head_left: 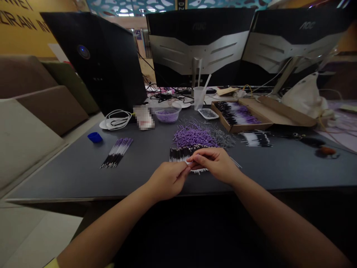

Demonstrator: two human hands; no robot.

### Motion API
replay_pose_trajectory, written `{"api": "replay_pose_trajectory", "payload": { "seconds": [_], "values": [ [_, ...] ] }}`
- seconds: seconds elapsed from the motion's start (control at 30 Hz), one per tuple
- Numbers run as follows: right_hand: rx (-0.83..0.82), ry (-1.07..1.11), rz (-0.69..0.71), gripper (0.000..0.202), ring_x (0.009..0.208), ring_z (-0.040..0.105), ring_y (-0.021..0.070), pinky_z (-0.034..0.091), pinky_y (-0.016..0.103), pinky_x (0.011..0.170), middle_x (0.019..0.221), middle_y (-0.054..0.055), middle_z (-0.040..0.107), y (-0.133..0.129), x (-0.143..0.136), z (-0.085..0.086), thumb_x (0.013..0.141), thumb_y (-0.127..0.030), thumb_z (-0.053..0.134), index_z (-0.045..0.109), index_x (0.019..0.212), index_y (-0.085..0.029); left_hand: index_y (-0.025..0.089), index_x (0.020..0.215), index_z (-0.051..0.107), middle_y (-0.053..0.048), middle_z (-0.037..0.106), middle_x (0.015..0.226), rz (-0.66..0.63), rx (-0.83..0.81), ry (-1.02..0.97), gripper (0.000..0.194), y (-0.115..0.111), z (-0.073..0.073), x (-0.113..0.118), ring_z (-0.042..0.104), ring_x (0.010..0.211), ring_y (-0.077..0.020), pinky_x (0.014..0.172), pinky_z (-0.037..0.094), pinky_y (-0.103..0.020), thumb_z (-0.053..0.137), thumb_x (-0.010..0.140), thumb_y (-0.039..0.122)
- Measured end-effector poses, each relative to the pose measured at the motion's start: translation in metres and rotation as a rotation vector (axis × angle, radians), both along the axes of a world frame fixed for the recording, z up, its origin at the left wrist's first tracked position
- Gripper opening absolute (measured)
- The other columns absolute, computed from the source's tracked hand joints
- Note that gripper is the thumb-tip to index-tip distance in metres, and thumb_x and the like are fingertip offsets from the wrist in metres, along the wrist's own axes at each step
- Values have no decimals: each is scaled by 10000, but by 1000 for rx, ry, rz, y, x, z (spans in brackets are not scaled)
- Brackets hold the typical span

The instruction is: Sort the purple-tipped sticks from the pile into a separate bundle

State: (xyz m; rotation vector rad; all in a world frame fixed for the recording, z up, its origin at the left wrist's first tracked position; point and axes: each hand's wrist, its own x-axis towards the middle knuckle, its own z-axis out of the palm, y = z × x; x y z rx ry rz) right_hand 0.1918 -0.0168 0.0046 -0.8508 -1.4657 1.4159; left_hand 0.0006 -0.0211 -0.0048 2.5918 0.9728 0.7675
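Observation:
My left hand (pixel 169 181) and my right hand (pixel 219 162) meet fingertip to fingertip over the near middle of the desk. Both are closed in a pinch. A small pale bit with a hint of purple shows between the fingertips, too covered to name. Under and behind them lies a row of thin black-and-white sticks (pixel 178 153), partly hidden by the fingers. Just beyond is a heap of short purple tubes (pixel 192 136), with grey clear pieces (pixel 223 137) beside it. To the left, a fanned bundle of sticks with purple ends (pixel 117 152) rests on the desk.
An open cardboard box (pixel 237 127) holds rows of purple-ended sticks. More black-and-white sticks (pixel 255 138) lie before it. Behind the heap stand a plastic tub (pixel 167 116), a small white tray (pixel 208 114) and a cup (pixel 199 97). A blue cap (pixel 95 137) sits far left.

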Motion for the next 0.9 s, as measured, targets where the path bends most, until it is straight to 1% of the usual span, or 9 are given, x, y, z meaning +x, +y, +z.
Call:
{"api": "replay_pose_trajectory", "payload": {
  "seconds": [0.17, 0.3, 0.37, 0.43, 0.53, 0.63, 0.7, 0.77, 0.9],
  "values": [
    [15, -69, 19, 201, 766, 699, 166, 597, 322, 733, 764, 15, 706, 2, -1, -2, 796, -393, 667, 714, 789, -198, 158, 676, 512, 8, 523, 562, 2, 62, 106, 307, 4, -2, -3, 449, 498, -90, 524, 283, -224, 393, 942, 251],
    [61, -141, 34, 217, 762, 693, 167, 577, 310, 701, 808, 27, 701, 5, 5, 1, 826, -399, 627, 687, 816, -191, 161, 709, 573, -7, 580, 607, 3, 130, 196, 335, 9, 4, -9, 502, 544, -102, 554, 318, -232, 390, 957, 293],
    [150, -266, 43, 236, 753, 680, 163, 551, 306, 713, 827, 36, 708, 8, 12, 4, 841, -400, 606, 700, 863, -184, 166, 770, 616, -15, 608, 673, 28, 164, 222, 331, 12, 8, -12, 535, 601, -111, 574, 342, -232, 393, 963, 318],
    [277, -458, 27, 244, 790, 665, 173, 519, 309, 749, 844, 38, 719, 15, 24, 6, 842, -400, 602, 719, 895, -193, 179, 866, 652, -23, 626, 767, 61, 219, 224, 305, 15, 9, -15, 556, 653, -113, 587, 360, -227, 404, 964, 328],
    [390, -696, -109, 244, 903, 650, 199, 475, 315, 817, 940, 32, 729, 30, 49, 8, 844, -406, 586, 726, 914, -219, 210, 969, 674, -25, 602, 854, 102, 333, 163, 267, 20, 5, -19, 537, 651, -94, 575, 365, -213, 438, 952, 335],
    [390, -1001, -368, 262, 837, 646, 210, 466, 305, 744, 920, 45, 729, 48, 82, 3, 854, -395, 542, 724, 902, -212, 236, 1044, 674, -24, 557, 844, 126, 452, 113, 247, 26, -2, -21, 495, 623, -86, 561, 364, -206, 464, 939, 313],
    [345, -1239, -526, 266, 828, 645, 233, 456, 317, 735, 888, 84, 726, 59, 104, -3, 855, -346, 512, 722, 877, -185, 238, 1095, 660, -26, 552, 826, 106, 499, 126, 257, 30, -6, -22, 492, 634, -95, 569, 371, -210, 460, 937, 269],
    [272, -1396, -668, 278, 865, 647, 261, 453, 333, 728, 916, 115, 718, 67, 125, -8, 856, -311, 474, 715, 899, -180, 223, 1111, 651, -24, 560, 787, 78, 509, 163, 268, 33, -10, -23, 500, 638, -104, 572, 375, -214, 446, 938, 236],
    [88, -1488, -725, 252, 889, 653, 267, 458, 332, 712, 928, 115, 712, 82, 153, -15, 813, -280, 498, 715, 918, -206, 209, 1143, 624, -2, 572, 678, 34, 501, 228, 281, 39, -16, -24, 521, 607, -109, 570, 377, -214, 425, 946, 237]
  ]
}}
